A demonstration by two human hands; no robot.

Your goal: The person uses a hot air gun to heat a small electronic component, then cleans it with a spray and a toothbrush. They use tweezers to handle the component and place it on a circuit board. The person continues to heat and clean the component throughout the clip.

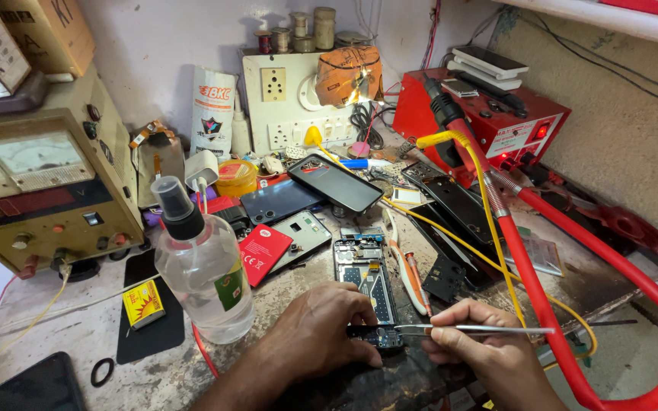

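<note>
At the cluttered table [78, 335], my left hand [321, 331] pins the opened phone's [367, 285] fragile lower edge while my right hand [489, 346] pinches slim tweezers [466, 329], best gripped mid-shaft, against it.

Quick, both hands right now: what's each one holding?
Left hand: closed, pinning the opened dark phone body to the bench.
Right hand: closed on thin silver metal tweezers.

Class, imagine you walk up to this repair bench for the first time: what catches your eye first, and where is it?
The thick red hose sweeps across the right side from the red metal box. At bottom centre, the right hand holds thin metal tweezers to an opened phone steadied by the left hand. A clear spray bottle stands left.
</note>
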